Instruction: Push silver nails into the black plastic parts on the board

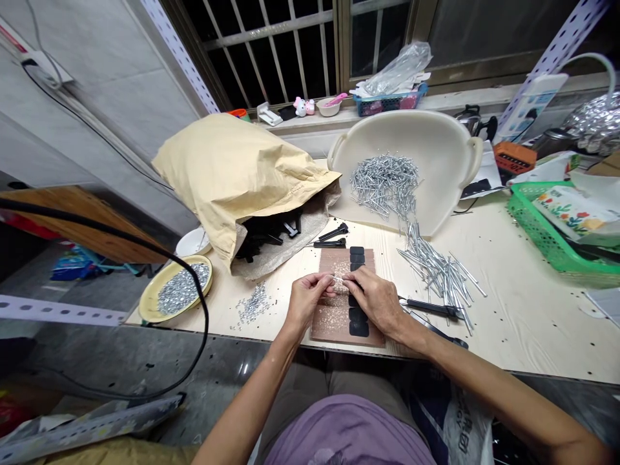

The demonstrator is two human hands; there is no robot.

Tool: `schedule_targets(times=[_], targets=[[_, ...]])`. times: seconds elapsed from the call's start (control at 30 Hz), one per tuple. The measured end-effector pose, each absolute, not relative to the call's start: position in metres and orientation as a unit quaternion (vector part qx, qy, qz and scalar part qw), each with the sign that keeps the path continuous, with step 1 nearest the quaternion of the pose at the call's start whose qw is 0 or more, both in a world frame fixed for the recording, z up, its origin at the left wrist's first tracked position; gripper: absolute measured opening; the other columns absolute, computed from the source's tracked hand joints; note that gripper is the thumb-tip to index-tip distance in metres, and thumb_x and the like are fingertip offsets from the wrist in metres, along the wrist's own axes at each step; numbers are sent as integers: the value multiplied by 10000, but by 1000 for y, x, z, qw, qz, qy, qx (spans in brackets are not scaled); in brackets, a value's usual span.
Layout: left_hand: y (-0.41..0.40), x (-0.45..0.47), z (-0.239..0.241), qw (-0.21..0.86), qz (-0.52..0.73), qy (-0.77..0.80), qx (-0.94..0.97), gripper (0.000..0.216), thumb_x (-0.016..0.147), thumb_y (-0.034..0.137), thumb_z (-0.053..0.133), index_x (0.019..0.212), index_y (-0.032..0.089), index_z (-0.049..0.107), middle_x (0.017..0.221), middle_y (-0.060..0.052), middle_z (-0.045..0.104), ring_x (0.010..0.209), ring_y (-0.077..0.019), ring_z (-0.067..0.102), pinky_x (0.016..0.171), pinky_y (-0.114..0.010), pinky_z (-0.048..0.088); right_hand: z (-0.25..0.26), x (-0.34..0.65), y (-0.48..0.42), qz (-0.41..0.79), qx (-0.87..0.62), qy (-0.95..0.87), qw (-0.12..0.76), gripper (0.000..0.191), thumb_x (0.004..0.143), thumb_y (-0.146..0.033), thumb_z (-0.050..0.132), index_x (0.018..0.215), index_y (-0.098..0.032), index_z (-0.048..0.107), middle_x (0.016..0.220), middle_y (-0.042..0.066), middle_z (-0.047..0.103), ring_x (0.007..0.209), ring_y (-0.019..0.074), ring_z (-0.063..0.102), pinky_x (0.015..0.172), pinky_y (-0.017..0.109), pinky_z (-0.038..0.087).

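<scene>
Together, left hand [310,297] and right hand [375,297] pinch a metal piece [337,278] between fingers [322,283] (loose rods [443,274] rightward, open sack [242,168] beyond).

1 head-worn camera looks forward and down over the table [513,323] from its near side. Its view reaches from the purple shirt [346,433], close below, to the window [314,58] on the far side.

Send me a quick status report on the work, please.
Left hand, right hand: both pinching thin silvery piece. Brown board below. Black-handled tool lying close beside right hand.
</scene>
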State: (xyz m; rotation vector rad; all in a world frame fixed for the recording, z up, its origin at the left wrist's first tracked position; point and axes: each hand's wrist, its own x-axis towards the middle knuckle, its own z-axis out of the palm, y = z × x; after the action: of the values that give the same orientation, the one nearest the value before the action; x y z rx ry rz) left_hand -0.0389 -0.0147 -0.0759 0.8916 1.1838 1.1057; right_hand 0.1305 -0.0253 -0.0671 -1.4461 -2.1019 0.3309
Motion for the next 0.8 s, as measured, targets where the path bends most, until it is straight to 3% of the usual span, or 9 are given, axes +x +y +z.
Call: schedule_targets(times=[0.23, 0.47, 0.8], targets=[[-16, -29, -75, 592, 494, 526, 358, 293, 648, 372, 753, 755, 109, 682, 647, -6, 631, 510, -72, 547, 510, -194, 487, -66, 130, -28, 28, -540, -798, 264, 228, 948, -294, 412, 930, -219, 627, 865, 25, 631, 731, 129, 588, 600, 236, 367], [-15, -20, -77, 670, 535, 452, 246, 301, 599, 320, 804, 735, 92, 663, 663, 0, 622, 542, -45, 557, 566, -160, 497, -66, 121, -26, -13, -564, -783, 264, 247, 958, -294, 386, 894, -199, 605, 846, 35, 628, 706, 132, 582, 596, 247, 343], [-18, -26, -83, 630, 536, 486, 281, 316, 602, 320, 799, 789, 90, 688, 691, -14, 662, 522, -48, 566, 545, -167, 478, -62, 123, -26, -35, -544, -806, 232, 238, 953, -301, 407, 883, -201, 611, 837, 24, 626, 655, 115, 558, 556, 254, 294]])
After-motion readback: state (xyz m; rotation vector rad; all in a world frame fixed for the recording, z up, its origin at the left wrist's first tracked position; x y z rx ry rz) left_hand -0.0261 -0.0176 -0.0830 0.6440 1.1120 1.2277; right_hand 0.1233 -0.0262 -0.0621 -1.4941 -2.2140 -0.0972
